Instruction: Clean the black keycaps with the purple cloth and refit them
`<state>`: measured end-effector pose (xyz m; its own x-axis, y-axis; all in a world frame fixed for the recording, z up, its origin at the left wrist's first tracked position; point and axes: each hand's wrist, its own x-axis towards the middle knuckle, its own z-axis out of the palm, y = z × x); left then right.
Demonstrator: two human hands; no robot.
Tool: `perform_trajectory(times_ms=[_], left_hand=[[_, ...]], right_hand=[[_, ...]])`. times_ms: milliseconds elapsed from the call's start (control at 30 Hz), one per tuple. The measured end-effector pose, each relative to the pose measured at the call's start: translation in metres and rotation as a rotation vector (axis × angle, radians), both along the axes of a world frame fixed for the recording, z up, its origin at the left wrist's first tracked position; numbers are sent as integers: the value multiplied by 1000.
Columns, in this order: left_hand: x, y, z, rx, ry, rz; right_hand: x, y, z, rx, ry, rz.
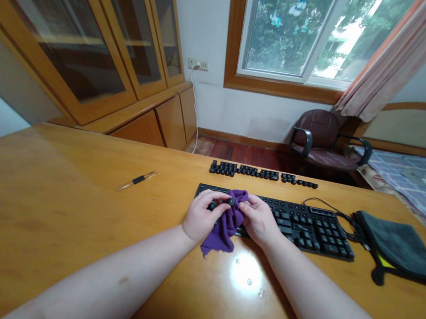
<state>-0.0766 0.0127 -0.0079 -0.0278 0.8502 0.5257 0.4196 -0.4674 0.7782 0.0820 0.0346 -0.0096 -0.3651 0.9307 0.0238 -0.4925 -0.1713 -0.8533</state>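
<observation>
Looks like the left hand (203, 217) had its fingers (209, 197) clamped on a black keycap (230, 201) lying crosswise, with the right hand (258, 220) nearby, fingers together on the purple cloth (224, 229) above the keyboard (304, 230).

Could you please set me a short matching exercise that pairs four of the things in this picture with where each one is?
Things:
1. purple cloth
2. loose black keycaps
3. black keyboard
4. dark grey cloth

Places:
A. in a row on the wooden desk, beyond the keyboard
B. to the right of the keyboard
C. between the left hand and right hand
D. flat on the desk, partly under the cloth

Pairs: 1-C, 2-A, 3-D, 4-B
</observation>
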Motion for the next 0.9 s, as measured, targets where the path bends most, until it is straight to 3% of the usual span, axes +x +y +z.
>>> perform_trajectory(times_ms=[133, 367, 533, 667, 900], left_hand=[[1, 0, 0, 39, 19, -41], [2, 0, 5, 102, 35, -72], [3, -1, 6, 65, 45, -90], [2, 0, 5, 34, 24, -70], [2, 1, 3, 9, 21, -39]], right_hand=[[0, 1, -4, 13, -28, -4], [-2, 0, 2, -69, 39, -155], [2, 2, 7, -140, 158, -62], [0, 1, 7, -165, 143, -86], [-4, -2, 1, -75, 61, -40]])
